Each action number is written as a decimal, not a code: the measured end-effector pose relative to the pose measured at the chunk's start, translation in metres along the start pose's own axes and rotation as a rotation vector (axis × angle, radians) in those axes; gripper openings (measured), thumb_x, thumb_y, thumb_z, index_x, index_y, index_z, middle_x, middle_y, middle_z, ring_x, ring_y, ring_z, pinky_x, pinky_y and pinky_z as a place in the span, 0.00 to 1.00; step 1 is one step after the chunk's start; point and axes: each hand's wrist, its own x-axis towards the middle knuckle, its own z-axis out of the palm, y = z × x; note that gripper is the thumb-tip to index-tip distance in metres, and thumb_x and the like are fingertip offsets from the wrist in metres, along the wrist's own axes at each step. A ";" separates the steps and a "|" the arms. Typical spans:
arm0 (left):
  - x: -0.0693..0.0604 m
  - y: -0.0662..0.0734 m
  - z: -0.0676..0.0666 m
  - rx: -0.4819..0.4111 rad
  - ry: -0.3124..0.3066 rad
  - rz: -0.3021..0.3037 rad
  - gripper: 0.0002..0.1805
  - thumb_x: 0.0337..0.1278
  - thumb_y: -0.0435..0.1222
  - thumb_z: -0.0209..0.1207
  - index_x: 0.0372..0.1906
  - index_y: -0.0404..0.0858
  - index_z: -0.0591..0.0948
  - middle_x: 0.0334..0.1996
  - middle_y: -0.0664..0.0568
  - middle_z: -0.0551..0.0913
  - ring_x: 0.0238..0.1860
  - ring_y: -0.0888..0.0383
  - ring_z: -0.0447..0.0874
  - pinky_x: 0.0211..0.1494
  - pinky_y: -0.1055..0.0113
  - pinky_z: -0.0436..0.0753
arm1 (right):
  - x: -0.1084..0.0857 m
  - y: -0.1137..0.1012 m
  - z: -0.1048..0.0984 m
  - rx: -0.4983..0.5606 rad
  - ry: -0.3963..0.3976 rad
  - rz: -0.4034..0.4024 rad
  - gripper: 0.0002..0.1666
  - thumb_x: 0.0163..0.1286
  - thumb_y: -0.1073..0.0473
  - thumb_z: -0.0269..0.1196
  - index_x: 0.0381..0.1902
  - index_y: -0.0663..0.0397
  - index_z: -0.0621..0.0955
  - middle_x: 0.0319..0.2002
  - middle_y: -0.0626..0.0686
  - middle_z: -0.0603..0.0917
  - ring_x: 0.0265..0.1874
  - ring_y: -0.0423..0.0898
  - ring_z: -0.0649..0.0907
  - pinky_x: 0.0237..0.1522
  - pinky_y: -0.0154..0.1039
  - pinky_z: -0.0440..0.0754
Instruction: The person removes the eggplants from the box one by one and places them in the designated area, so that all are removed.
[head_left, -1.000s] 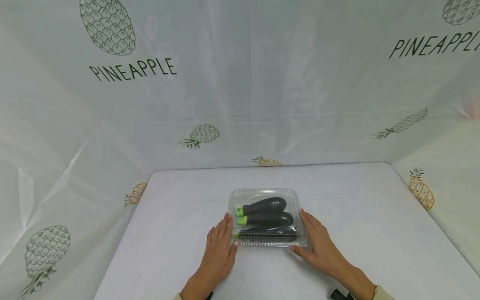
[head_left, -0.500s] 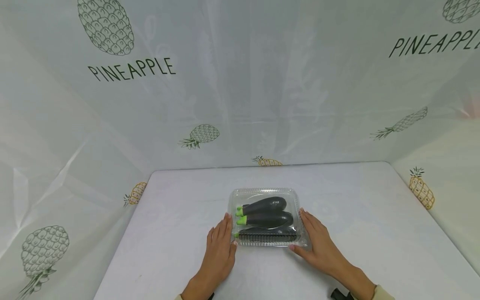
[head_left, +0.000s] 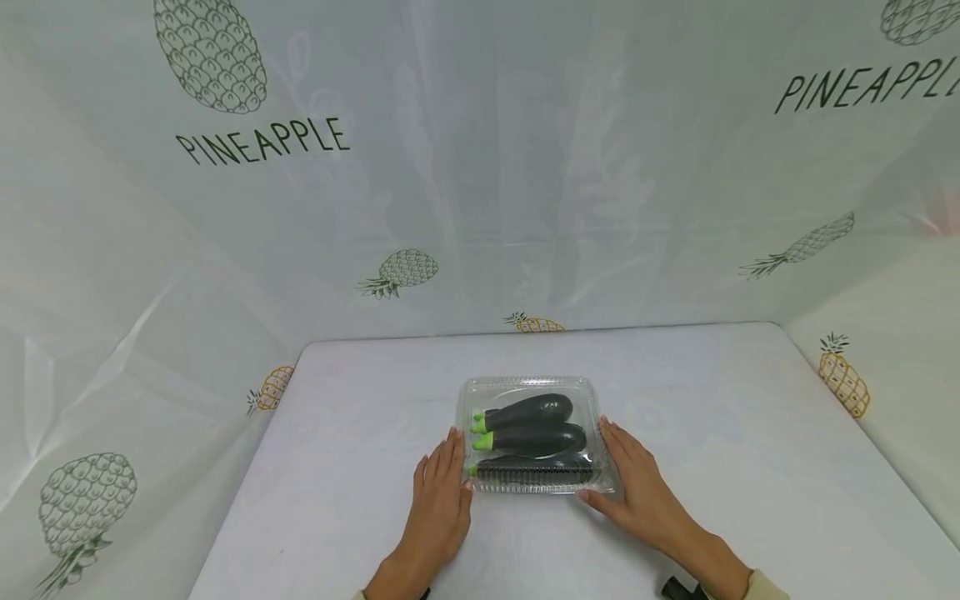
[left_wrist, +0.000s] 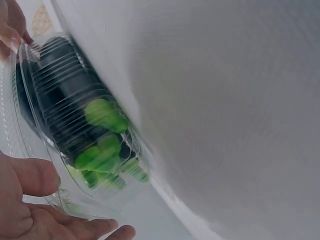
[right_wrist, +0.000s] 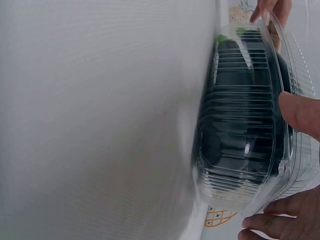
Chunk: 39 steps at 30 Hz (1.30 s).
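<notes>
Left hand (head_left: 438, 508) and right hand (head_left: 641, 492), fingers straight, thumbs apart, touch opposite sides of clear container (head_left: 528, 382) holding eggplants (head_left: 534, 439), short of worktop's (head_left: 360, 433) far edge

Left grip (head_left: 437, 510) and right grip (head_left: 639, 492): bare. Right sleeve (head_left: 765, 587): pale beige, plain. Left sleeve (head_left: 359, 595): pale beige, edge only visible. Stubby black wrist fitting (head_left: 677, 589) left of right sleeve.
</notes>
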 end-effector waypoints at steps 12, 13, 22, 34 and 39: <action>0.000 -0.001 0.003 0.220 0.081 0.066 0.33 0.71 0.30 0.58 0.76 0.23 0.65 0.75 0.33 0.70 0.74 0.35 0.67 0.73 0.33 0.68 | 0.000 0.001 0.001 -0.029 0.006 -0.013 0.61 0.56 0.49 0.81 0.78 0.71 0.64 0.73 0.69 0.71 0.70 0.69 0.70 0.63 0.72 0.71; 0.000 -0.002 0.003 0.226 0.085 0.071 0.33 0.71 0.30 0.58 0.76 0.23 0.65 0.75 0.33 0.70 0.73 0.36 0.67 0.72 0.33 0.69 | 0.000 0.002 0.001 -0.027 0.008 -0.015 0.61 0.56 0.49 0.81 0.78 0.71 0.64 0.73 0.69 0.71 0.70 0.69 0.70 0.64 0.71 0.71; 0.000 -0.004 0.003 0.155 0.071 0.052 0.33 0.72 0.30 0.57 0.77 0.22 0.63 0.76 0.32 0.68 0.72 0.36 0.67 0.71 0.37 0.70 | 0.000 0.002 0.003 -0.034 0.026 -0.028 0.61 0.54 0.51 0.81 0.77 0.72 0.65 0.72 0.70 0.72 0.69 0.71 0.72 0.63 0.73 0.71; 0.002 -0.002 -0.001 0.082 0.042 0.047 0.33 0.72 0.28 0.57 0.77 0.22 0.63 0.77 0.32 0.66 0.73 0.35 0.67 0.71 0.36 0.69 | -0.004 -0.001 0.007 -0.100 0.071 -0.031 0.52 0.58 0.55 0.78 0.74 0.73 0.68 0.71 0.69 0.75 0.69 0.70 0.72 0.63 0.70 0.72; 0.002 -0.001 -0.002 0.070 0.031 0.039 0.33 0.73 0.28 0.57 0.77 0.22 0.62 0.78 0.33 0.65 0.73 0.35 0.66 0.72 0.36 0.69 | -0.005 -0.002 0.009 -0.120 0.102 -0.054 0.48 0.59 0.59 0.76 0.72 0.75 0.70 0.69 0.70 0.77 0.68 0.71 0.73 0.62 0.71 0.74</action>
